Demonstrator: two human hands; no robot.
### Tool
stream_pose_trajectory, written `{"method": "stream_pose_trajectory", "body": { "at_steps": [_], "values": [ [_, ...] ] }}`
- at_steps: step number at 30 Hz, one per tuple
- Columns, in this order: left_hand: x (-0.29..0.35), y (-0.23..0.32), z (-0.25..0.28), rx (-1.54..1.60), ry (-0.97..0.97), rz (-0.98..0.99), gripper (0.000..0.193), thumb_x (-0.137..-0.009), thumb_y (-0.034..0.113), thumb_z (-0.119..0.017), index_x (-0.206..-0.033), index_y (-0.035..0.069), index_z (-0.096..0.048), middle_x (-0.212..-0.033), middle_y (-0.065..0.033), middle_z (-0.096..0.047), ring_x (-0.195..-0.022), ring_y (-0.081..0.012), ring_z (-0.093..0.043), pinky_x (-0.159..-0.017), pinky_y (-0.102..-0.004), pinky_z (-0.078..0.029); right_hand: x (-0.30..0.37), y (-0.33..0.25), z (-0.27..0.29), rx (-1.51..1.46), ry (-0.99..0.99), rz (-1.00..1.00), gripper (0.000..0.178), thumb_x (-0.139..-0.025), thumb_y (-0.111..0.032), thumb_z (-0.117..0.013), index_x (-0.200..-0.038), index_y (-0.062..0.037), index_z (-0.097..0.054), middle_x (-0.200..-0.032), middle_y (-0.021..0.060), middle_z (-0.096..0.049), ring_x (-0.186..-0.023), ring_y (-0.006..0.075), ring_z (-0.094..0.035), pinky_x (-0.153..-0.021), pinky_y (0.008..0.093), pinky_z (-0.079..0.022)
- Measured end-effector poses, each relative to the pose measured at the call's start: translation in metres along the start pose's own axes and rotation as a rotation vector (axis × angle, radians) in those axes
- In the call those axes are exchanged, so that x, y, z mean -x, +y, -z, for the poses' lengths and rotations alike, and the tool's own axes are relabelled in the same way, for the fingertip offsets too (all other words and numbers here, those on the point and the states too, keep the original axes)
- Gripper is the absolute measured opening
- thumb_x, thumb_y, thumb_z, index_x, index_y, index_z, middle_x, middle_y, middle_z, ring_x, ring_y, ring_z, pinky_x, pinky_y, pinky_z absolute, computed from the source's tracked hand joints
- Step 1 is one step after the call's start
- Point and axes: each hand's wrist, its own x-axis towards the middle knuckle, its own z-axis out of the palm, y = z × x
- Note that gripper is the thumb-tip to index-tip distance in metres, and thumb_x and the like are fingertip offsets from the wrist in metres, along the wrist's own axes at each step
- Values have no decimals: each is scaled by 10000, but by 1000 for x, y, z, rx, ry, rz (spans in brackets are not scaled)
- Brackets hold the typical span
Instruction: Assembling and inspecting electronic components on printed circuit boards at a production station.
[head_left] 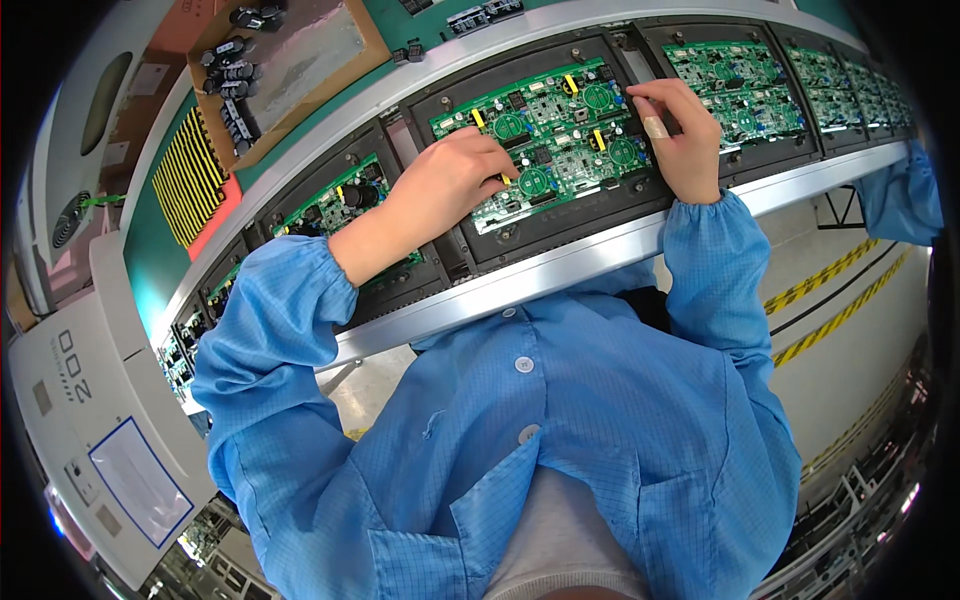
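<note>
A green circuit board panel point(560, 135) lies in a black carrier frame point(515, 240) in front of me. It bears several yellow block-shaped components and round green coil parts. My left hand point(450, 185) reaches over the panel's left side, fingers pinched on a small yellow component point(507, 179) close to the board; the fingertips partly hide it. Over the panel's right edge hovers my right hand point(682, 135), thumb and forefinger slightly apart, nothing visible between them. A tan strip point(655, 127) wraps one of its fingers.
More carriers with circuit boards point(735, 90) line the metal-edged rail point(560, 265) on both sides. At upper left, a cardboard box point(300, 70) holds black cylindrical parts, beside a row of yellow-and-black parts point(190, 175). A blue sleeve point(900, 195) shows at far right.
</note>
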Motion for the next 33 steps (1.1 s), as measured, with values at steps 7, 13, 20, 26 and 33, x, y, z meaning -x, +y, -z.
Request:
{"method": "stream_pose_trajectory", "body": {
  "at_steps": [7, 13, 20, 26, 33],
  "values": [
    [7, 4, 11, -122, 16, -67, 246, -802, 86, -728, -1046, 104, -751, -1043, -29, -697, -1030, -246, -634, -886, -372, -554, -6, -7, 1, -24, -5, 21, 146, -924, 30, -690, -1059, -20, -716, -997, 73, -695, -821, 171, -658, -715, 270, -512],
    [35, -23, 81, -293, 208, -5, 312, -826, 66, -750, -1134, 109, -731, -1091, -94, -713, -1047, -310, -639, -929, -422, -537, -26, -42, 34, 13, -313, 8, 192, -924, 21, -673, -1113, -2, -700, -925, 110, -655, -791, 208, -629, -747, 298, -504],
    [136, -181, 193, -790, 349, 517, 336, -788, -14, -699, -1108, 81, -733, -1075, -93, -715, -1051, -333, -635, -962, -418, -526, -143, -146, -51, -231, -567, 498, 208, -911, -37, -701, -1118, -14, -693, -943, 121, -693, -788, 231, -645, -728, 342, -524],
    [123, -228, 209, -848, 71, 302, 216, -859, 65, -631, -1005, 112, -783, -1071, -48, -699, -1101, -265, -626, -945, -391, -551, -228, -175, -288, -15, -456, 488, 451, -901, -155, -709, -1332, -83, -602, -1214, 146, -676, -1109, 329, -659, -933, 447, -539],
    [112, -229, 209, -904, 22, 263, 217, -758, 84, -765, -975, 86, -762, -1087, -76, -653, -1074, -274, -627, -933, -393, -554, -258, -169, -378, 237, -491, 569, 473, -854, -58, -692, -1305, -143, -576, -1205, 186, -599, -1101, 396, -638, -943, 490, -533]
  ]
}}
